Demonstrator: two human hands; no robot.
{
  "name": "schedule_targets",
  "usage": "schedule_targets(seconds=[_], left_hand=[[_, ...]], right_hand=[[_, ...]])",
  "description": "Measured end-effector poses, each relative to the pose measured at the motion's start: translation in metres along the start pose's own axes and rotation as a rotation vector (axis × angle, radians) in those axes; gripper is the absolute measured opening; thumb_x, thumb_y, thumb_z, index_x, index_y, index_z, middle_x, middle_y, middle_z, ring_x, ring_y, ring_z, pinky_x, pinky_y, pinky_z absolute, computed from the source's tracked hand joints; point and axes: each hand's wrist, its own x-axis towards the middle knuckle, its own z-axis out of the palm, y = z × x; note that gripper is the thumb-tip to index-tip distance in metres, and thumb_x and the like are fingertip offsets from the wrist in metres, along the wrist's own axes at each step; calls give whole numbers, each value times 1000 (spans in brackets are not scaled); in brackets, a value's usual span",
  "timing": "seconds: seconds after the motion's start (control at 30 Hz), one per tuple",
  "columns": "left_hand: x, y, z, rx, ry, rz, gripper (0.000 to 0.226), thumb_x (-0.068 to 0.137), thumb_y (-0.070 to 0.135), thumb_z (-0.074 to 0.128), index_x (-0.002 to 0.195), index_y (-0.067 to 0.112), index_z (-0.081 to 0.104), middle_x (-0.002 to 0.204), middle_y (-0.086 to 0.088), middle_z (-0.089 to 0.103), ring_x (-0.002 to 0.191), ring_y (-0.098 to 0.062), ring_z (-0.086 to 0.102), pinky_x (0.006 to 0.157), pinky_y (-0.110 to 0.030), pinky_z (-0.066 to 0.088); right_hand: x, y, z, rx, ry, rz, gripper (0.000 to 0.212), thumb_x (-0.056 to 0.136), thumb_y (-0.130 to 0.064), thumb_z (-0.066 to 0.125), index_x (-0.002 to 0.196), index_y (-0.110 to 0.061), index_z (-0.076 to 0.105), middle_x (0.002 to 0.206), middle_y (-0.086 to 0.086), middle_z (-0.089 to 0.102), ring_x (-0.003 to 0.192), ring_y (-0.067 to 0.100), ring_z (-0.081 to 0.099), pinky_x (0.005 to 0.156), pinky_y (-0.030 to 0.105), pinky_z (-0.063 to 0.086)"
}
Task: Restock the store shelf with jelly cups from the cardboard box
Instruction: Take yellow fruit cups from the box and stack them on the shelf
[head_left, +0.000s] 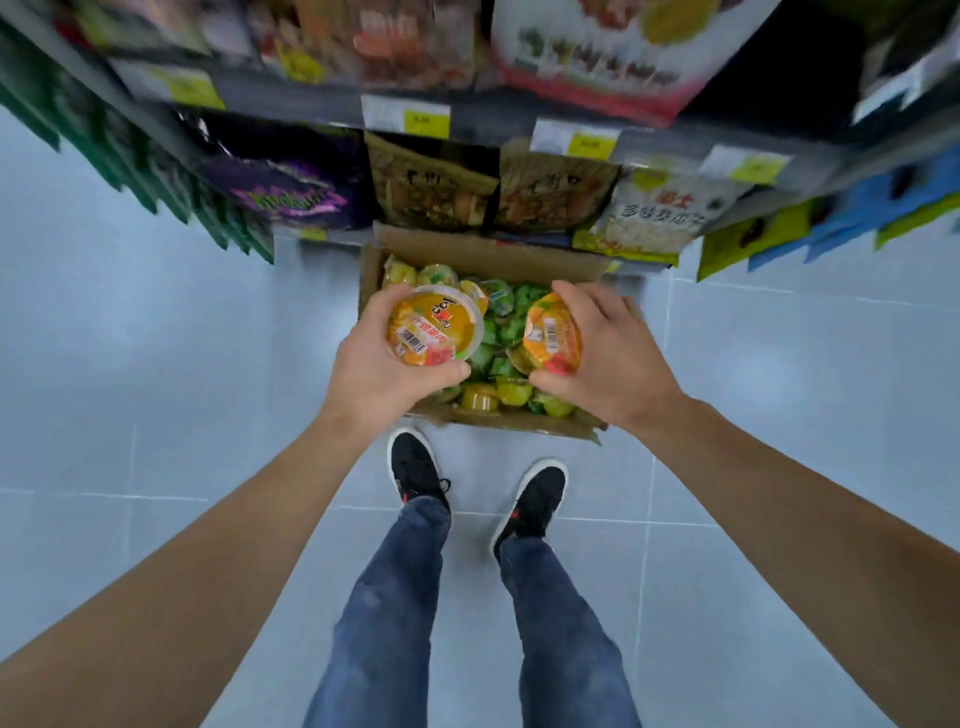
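2 round orange jelly cups with glossy foil lids are held above the open cardboard box (483, 257): the left hand (376, 371) grips one cup (434, 326), the right hand (605, 358) grips the other (551, 335). More green and yellow cups (501, 338) fill the box, which sits on pale smooth floor tiles (156, 364) beneath a shelf (488, 122) of crinkled snack bags.

Bare floor (156, 364) flanks the cardboard box (483, 254); shelf (493, 122) overhangs it.

A shop aisle is seen: shelves (322, 111) packed with snack bags (587, 52), yellow price tags (427, 123) clipped along the edges, tiled floor (779, 389).
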Motion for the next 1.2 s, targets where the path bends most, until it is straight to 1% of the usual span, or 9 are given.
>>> schedule_targets(seconds=[0.17, 0.3, 0.43, 0.57, 0.67, 0.83, 0.97, 1.1, 1.2], left_hand=[[-93, 102, -42, 44, -39, 106, 103, 46, 48, 87, 139, 33, 46, 124, 9, 61, 111, -10, 60, 99, -34, 52], [-178, 167, -68, 62, -19, 220, 105, 42, 58, 81, 139, 36, 46, 125, 13, 59, 114, -9, 58, 101, -37, 50], [-251, 220, -87, 68, 51, 365, 98, 48, 54, 82, 137, 39, 45, 123, 21, 56, 115, -7, 56, 100, -35, 49], [-311, 270, -102, 30, 116, 472, 101, 46, 58, 83, 139, 40, 46, 127, 18, 56, 115, -7, 57, 96, -32, 52], [-351, 311, -108, -16, 154, 575, 95, 53, 47, 91, 137, 39, 47, 124, 21, 55, 113, -5, 57, 91, -28, 52], [-386, 386, -131, -7, 200, 745, 90, 62, 42, 91, 140, 37, 47, 125, 18, 53, 107, 5, 54, 77, -11, 46], [-398, 455, -158, -34, 242, 889, 84, 65, 35, 90, 137, 36, 47, 116, 29, 49, 95, 22, 50, 68, 1, 42], [-394, 521, -189, -76, 283, 1006, 86, 63, 38, 90, 138, 36, 49, 118, 23, 53, 103, 2, 57, 71, -10, 47], [-384, 569, -211, -118, 286, 1094, 85, 60, 42, 91, 135, 40, 51, 117, 20, 57, 103, 1, 59, 73, -11, 48]], right_hand=[[-90, -45, -103, 0, 70, -2, 97, 70, -48, 81, 150, -18, 34, 143, 8, 40, 127, 34, 38, 111, 42, 30], [-163, -68, -166, -55, 135, -40, 99, 71, -51, 80, 151, -19, 32, 145, 7, 39, 128, 32, 36, 110, 40, 31], [-224, -86, -223, -90, 242, -89, 100, 71, -58, 77, 151, -20, 33, 144, 5, 39, 128, 31, 37, 111, 40, 30], [-280, -101, -285, -115, 344, -176, 96, 71, -62, 73, 150, -24, 34, 141, 2, 40, 126, 29, 39, 107, 42, 36], [-321, -112, -333, -179, 437, -243, 93, 72, -63, 72, 149, -26, 35, 142, 0, 40, 126, 25, 38, 107, 40, 36], [-366, -136, -420, -257, 606, -316, 90, 73, -64, 70, 148, -27, 37, 141, -2, 44, 125, 22, 40, 103, 33, 36], [-384, -162, -491, -327, 733, -376, 90, 72, -62, 72, 148, -25, 39, 139, -4, 45, 125, 19, 40, 106, 32, 35], [-383, -186, -555, -387, 829, -411, 90, 71, -61, 74, 147, -28, 39, 137, -8, 45, 120, 17, 42, 101, 27, 35], [-376, -202, -596, -373, 896, -438, 87, 71, -61, 74, 145, -30, 42, 134, -11, 47, 120, 15, 45, 101, 28, 38]])
